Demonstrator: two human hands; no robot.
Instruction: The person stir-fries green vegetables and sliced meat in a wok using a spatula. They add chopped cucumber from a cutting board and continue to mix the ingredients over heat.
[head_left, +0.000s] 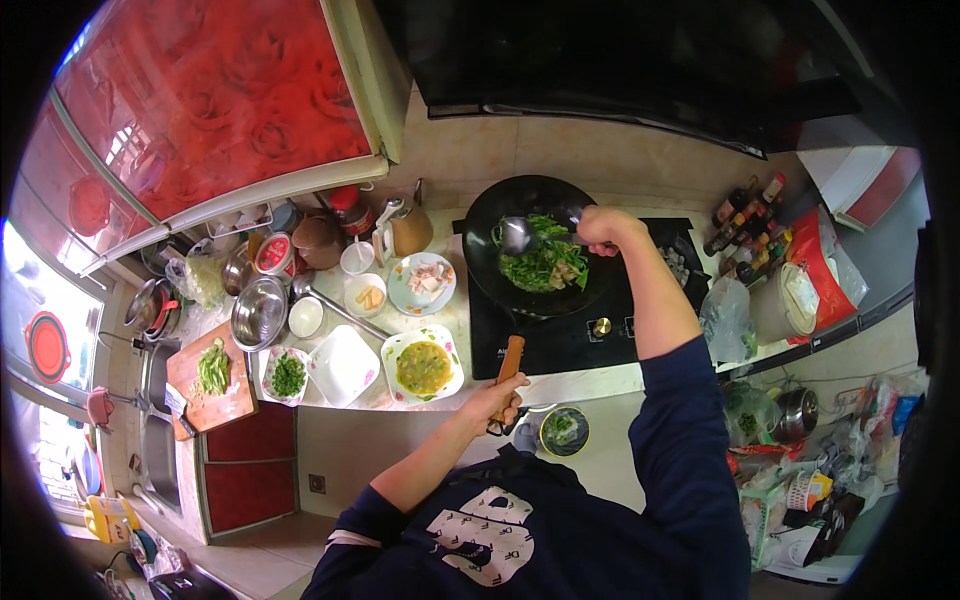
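Note:
A black wok (480, 262) sits on a black glass hob (495, 330), with cooked leafy greens (536, 270) and a few paler pieces in it. My left hand (491, 401) grips a brown wooden handle (513, 358) in front of the wok's near rim; the joint between them is hard to make out against the dark hob. Over the wok's right side, my right hand (609, 227) is closed around the handle of a metal ladle (517, 235). The ladle's bowl is over the greens at the left of the wok.
Left of the hob stand a plate of sliced meat (427, 283), a bowl of egg mixture (424, 367), a white dish (341, 365) and chopped greens (287, 375). A cutting board (225, 409) with a knife (180, 409) overhangs the sink (161, 465). Bottles (739, 206) stand right.

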